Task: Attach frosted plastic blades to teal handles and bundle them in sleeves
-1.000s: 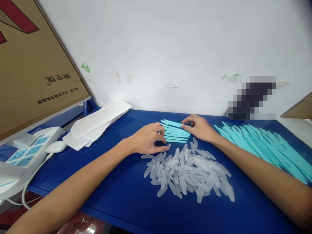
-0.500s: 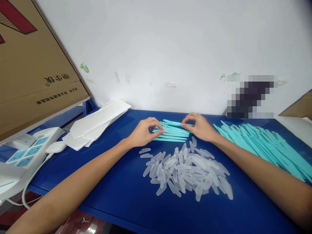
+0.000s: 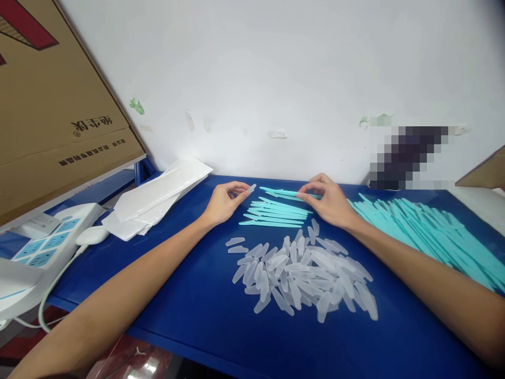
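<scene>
My left hand (image 3: 224, 203) pinches a small translucent blade cap (image 3: 252, 188) between thumb and fingertips, pointing up to the right. Opposite it, my right hand (image 3: 328, 201) grips a slim teal eyebrow razor (image 3: 279, 191) near its right end, with its left tip a short gap from the cap. At least one more teal stick shows close under it; whether that is also held I cannot tell. Below lies a row of several teal razors (image 3: 274, 216), roughly parallel. A loose heap of translucent caps (image 3: 303, 273) spreads nearer to me.
A large pile of teal razors (image 3: 426, 237) lies right, partly behind my right forearm. White flat packets (image 3: 158, 197) rest at the back left, near a power strip (image 3: 49, 245) with a plugged-in white charger (image 3: 92, 235). A cardboard box (image 3: 59, 95) stands left; a white wall (image 3: 252, 79) bounds the blue table (image 3: 189, 316).
My left hand has moved left and up, off the row, with the cap now in plain sight. My right hand has shifted slightly right, and the razor has lifted clear of the row.
</scene>
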### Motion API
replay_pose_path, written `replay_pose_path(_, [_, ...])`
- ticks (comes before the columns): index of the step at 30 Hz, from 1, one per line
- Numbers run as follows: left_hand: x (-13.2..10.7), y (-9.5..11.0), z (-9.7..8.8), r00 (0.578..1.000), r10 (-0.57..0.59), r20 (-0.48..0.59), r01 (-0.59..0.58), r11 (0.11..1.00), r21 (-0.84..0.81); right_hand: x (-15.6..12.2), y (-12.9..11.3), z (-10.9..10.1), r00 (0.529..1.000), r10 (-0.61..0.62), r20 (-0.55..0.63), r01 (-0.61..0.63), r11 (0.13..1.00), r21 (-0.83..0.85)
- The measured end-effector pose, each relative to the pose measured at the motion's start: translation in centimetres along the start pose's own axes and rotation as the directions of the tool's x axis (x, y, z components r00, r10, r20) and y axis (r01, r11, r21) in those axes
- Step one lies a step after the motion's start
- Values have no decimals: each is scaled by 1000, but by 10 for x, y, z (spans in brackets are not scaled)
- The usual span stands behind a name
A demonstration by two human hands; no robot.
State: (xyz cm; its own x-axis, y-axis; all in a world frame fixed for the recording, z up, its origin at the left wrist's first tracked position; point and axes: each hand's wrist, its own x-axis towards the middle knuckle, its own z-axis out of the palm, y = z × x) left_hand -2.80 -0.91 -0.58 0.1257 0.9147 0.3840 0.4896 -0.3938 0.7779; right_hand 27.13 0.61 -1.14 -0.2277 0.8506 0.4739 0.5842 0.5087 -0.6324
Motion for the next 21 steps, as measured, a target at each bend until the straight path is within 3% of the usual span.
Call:
replay_pose_path(6, [-1,3,1,998,2,61,-1,1000,-25,0,3,1,999,-20,-29,19,999,-49])
replay_pose_path(10, [0,2,1,998,-30,53,32,998,-50,-2,-1,2,997,-66,-35,64,996,-69])
replay_pose_path(13, [0,0,1,996,-68,51,71,996,-56,-5,-3,3,999,-31,-14,30,996,-80])
replay_pose_path(21, [0,-1,3,995,-76,57,87,970,-228,-7,-4,4,995,-96,2,96,993,-71])
